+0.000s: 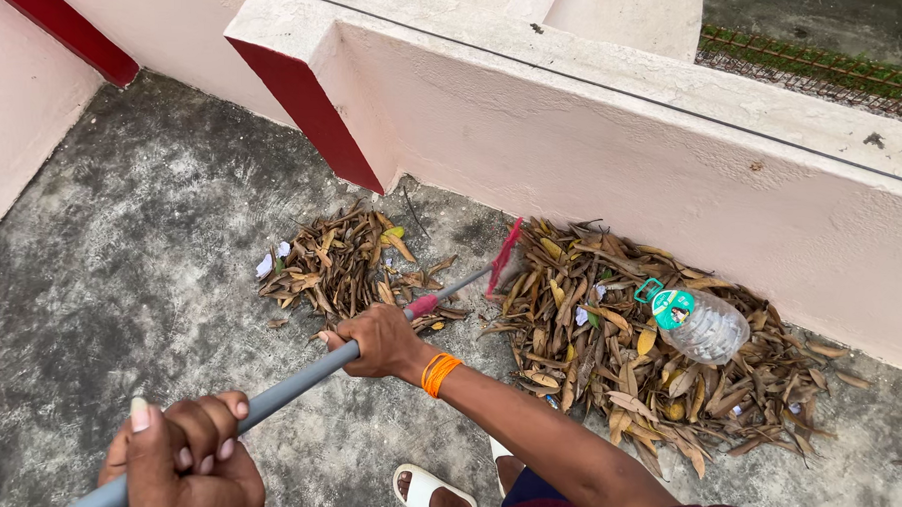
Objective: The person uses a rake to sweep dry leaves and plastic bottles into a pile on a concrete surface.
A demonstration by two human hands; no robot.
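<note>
A rough, mottled grey concrete floor (121, 255) runs up to a low pale pink wall (607, 148) with a flat top ledge and a dark red painted end face. A second pink wall closes the left side.

The left hand (183, 463), low in the view, is curled tight around the near end of a smooth grey metal broom handle (296, 384). The right hand (379, 341) is wrapped fully around the same handle farther along, with orange thread bands at the wrist. Past this hand the handle turns pinkish red and ends in a thin red broom head (504, 257), which rests in the gap between two heaps.

The small leaf pile (346, 262) lies left of the head: dry, curled, narrow brown leaves with a few white paper scraps. The large leaf pile (634, 347) spreads along the foot of the wall to the right, the same brittle brown and yellow leaves. On it lies a clear ribbed plastic bottle (708, 324) on its side, with a green cap and loop handle.

A white sandal (424, 489) shows at the bottom edge.
</note>
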